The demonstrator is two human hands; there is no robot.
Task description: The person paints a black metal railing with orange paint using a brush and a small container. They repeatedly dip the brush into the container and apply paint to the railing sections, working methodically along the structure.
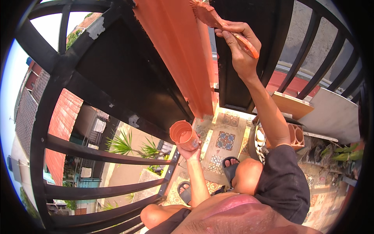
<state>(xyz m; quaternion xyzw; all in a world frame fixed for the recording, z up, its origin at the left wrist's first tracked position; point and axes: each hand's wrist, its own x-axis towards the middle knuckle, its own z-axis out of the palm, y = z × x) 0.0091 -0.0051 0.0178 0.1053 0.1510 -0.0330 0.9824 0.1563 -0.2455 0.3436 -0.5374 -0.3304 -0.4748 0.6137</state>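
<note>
In my right hand (244,48) is a paintbrush (211,18) with an orange handle. Its bristles, coated in terracotta paint, rest at the upper right edge of a tall post (178,49) of the same colour. Lower down, my left hand (191,150) holds a plastic cup (184,136) from below and the side, tilted so that paint shows inside. The cup is near the foot of the post. The post looks wet and evenly coloured, with ragged paint edges along its left side.
Black panels (125,61) flank the post, and a black railing (108,152) curves along the left. A pot of white pebbles (259,139), a terracotta block (295,134) and leaning boards (292,103) stand at the right. Patterned tiles (225,140) cover the floor under my sandalled feet.
</note>
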